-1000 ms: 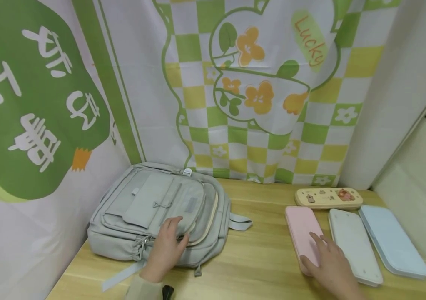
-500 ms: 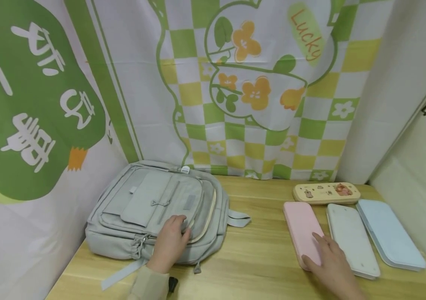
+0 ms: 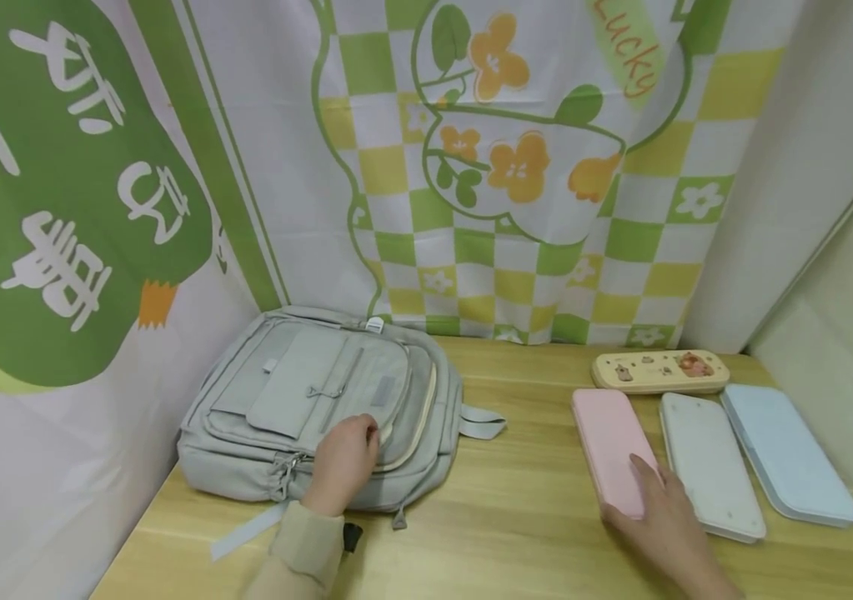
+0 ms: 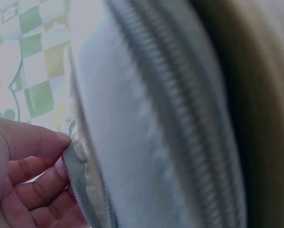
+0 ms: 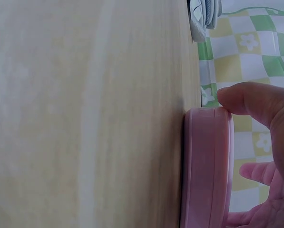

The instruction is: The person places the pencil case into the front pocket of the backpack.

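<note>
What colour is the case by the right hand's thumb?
The case is pink, best seen in the head view.
</note>
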Motion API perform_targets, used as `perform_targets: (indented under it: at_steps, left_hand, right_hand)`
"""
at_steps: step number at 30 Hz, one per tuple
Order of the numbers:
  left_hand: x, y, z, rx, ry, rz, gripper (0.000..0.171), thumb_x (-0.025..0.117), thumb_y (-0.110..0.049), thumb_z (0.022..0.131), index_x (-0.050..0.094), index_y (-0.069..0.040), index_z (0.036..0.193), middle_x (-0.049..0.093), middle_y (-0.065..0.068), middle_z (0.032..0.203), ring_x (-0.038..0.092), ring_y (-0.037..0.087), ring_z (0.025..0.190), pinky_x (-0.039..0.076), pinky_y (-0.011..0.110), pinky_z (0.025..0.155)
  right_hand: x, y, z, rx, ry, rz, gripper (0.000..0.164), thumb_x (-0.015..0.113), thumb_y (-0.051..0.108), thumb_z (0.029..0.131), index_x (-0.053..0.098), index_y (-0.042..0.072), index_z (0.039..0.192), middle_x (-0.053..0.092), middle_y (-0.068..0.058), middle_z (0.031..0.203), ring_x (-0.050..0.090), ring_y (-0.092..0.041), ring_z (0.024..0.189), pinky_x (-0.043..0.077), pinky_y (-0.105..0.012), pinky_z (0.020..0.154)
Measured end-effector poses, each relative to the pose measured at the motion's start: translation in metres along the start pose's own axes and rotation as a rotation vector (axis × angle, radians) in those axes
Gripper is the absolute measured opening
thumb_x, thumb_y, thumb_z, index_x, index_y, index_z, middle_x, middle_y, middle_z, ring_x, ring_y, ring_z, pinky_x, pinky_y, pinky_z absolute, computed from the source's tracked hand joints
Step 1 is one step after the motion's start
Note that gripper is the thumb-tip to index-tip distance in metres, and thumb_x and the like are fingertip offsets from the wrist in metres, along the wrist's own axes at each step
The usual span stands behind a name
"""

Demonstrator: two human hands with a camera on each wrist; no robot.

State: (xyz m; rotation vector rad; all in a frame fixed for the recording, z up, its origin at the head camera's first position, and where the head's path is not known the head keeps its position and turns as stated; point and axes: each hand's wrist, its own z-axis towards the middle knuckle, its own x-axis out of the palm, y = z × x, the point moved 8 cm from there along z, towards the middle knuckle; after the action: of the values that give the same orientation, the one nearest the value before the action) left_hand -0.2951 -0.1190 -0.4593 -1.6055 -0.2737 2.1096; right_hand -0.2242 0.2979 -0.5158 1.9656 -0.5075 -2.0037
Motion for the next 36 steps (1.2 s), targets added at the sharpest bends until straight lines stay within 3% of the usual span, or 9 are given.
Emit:
perform_targets:
  at_steps: [3,8,14,20,27,32,36]
  left_hand:
    - [-0.004,0.004,0.003,-0.050,0.030,-0.075,0.008,0.068,-0.005,0.098,0.072,0.000,0.101,0.068,0.006,0.085,0.062,0.019,0.070,0.053,0.039,0.063]
    - [-0.011,0.013,0.007,-0.128,0.077,-0.230,0.022,0.058,0.000,0.100,0.071,0.008,0.116,0.065,0.007,0.076,0.052,0.015,0.057,0.047,0.036,0.055]
    - [-0.011,0.022,0.011,-0.142,0.147,-0.262,0.020,0.055,0.001,0.101,0.071,0.008,0.112,0.068,0.011,0.089,0.058,0.016,0.068,0.053,0.039,0.067]
    - [-0.022,0.032,0.014,-0.182,0.123,-0.315,0.018,0.055,-0.005,0.104,0.069,0.004,0.110,0.066,0.009,0.088,0.057,0.018,0.069,0.051,0.040,0.066]
    - [-0.040,0.042,0.022,-0.230,0.120,-0.393,0.021,0.055,-0.011,0.104,0.069,0.002,0.113,0.069,0.013,0.103,0.062,0.025,0.087,0.051,0.044,0.077]
    - [-0.049,0.042,0.021,-0.241,0.121,-0.394,0.022,0.056,-0.013,0.105,0.069,0.001,0.115,0.069,0.014,0.105,0.063,0.027,0.091,0.051,0.045,0.080]
    - [-0.054,0.042,0.020,-0.244,0.096,-0.376,0.023,0.056,-0.012,0.105,0.070,0.003,0.115,0.070,0.015,0.103,0.064,0.028,0.091,0.051,0.046,0.080]
  right_hand:
    - [0.001,-0.001,0.000,0.004,0.007,0.007,0.094,0.077,0.043,0.089,0.032,-0.014,0.148,0.028,-0.051,0.141,0.031,-0.069,0.128,0.034,-0.076,0.100]
    - [0.003,-0.006,0.002,0.032,0.037,0.019,0.098,0.076,0.046,0.089,0.029,-0.014,0.150,0.026,-0.053,0.141,0.030,-0.069,0.128,0.032,-0.077,0.101]
    - [0.004,-0.008,0.002,0.046,0.066,0.027,0.099,0.075,0.049,0.090,0.028,-0.015,0.150,0.026,-0.053,0.142,0.030,-0.069,0.129,0.033,-0.076,0.101]
    - [0.003,-0.006,0.002,0.026,0.049,0.027,0.099,0.075,0.049,0.090,0.028,-0.014,0.150,0.028,-0.052,0.141,0.032,-0.069,0.128,0.035,-0.077,0.099]
    - [0.000,-0.008,0.001,0.023,0.035,0.021,0.098,0.077,0.046,0.089,0.030,-0.015,0.149,0.029,-0.053,0.141,0.032,-0.069,0.127,0.033,-0.077,0.100]
    - [0.001,-0.010,0.004,0.049,0.068,0.027,0.101,0.075,0.050,0.090,0.027,-0.015,0.151,0.026,-0.052,0.144,0.029,-0.068,0.130,0.031,-0.077,0.102]
    - [0.001,-0.007,0.003,0.029,0.038,0.040,0.098,0.077,0.046,0.088,0.030,-0.014,0.150,0.029,-0.050,0.143,0.032,-0.066,0.129,0.032,-0.076,0.102]
